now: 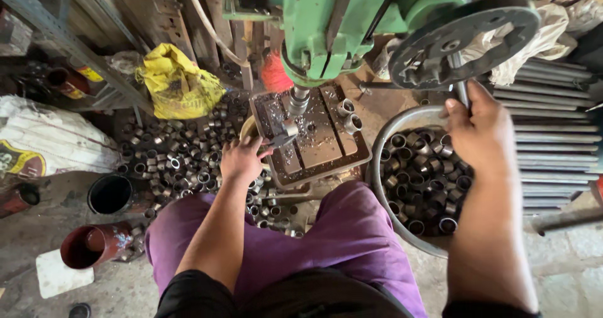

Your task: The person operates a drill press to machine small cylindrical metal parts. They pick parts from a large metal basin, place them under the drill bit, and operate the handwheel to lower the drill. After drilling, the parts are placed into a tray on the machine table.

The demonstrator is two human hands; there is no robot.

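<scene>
A green drill press [339,16] stands over a dark work table [314,142] strewn with metal chips. My left hand [242,159] grips pliers [279,141] that clamp a small metal ring [290,128] just under the drill spindle [298,101]. My right hand [480,126] is closed around the feed handle [461,92] below the black hand wheel [461,38]. Two more rings [348,115] rest at the table's far right edge.
A metal basin [383,167] full of rings sits on the right, beside stacked steel rods [556,142]. Loose rings [176,161] cover the floor on the left. A yellow bag [179,85], a black can [110,194] and a red pipe [94,246] lie nearby.
</scene>
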